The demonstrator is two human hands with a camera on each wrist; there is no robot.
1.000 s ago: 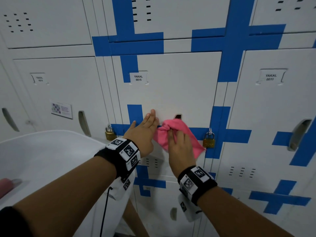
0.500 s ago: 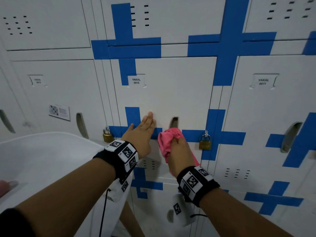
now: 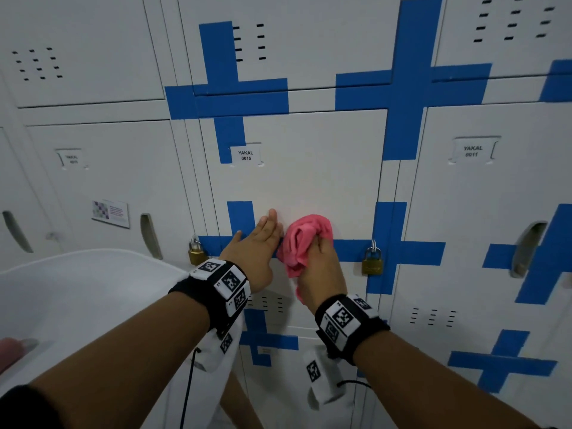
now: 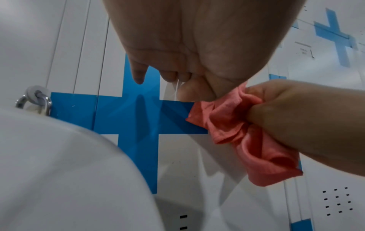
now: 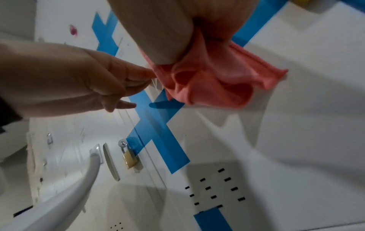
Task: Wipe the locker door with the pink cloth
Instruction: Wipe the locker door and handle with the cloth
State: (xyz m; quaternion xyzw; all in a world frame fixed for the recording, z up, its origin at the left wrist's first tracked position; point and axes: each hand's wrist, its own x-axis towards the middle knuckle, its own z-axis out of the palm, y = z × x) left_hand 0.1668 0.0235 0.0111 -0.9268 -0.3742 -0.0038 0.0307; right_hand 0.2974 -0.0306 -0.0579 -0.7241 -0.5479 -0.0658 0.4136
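The white locker door (image 3: 297, 181), labelled YAKAL 0015, stands straight ahead with blue tape crosses at its corners. My right hand (image 3: 318, 255) grips the pink cloth (image 3: 305, 239), bunched into a wad and held against the door's lower middle. The right wrist view shows the cloth (image 5: 209, 84) hanging in folds below the closed fingers. My left hand (image 3: 267, 227) lies flat on the door just left of the cloth, fingers straight, tips on the blue tape (image 4: 138, 112). The door's handle slot is hidden behind the cloth.
Brass padlocks hang at the door's lower left (image 3: 196, 253) and lower right (image 3: 371, 263). A white curved basin-like rim (image 3: 93, 264) juts out at lower left, close under my left forearm. Neighbouring lockers have recessed handles (image 3: 526, 243) and vent slots.
The cloth, spread under my right fingers a second ago, is now bunched in my fist. It has shifted left and up over the handle slot. My left hand has stayed on the door.
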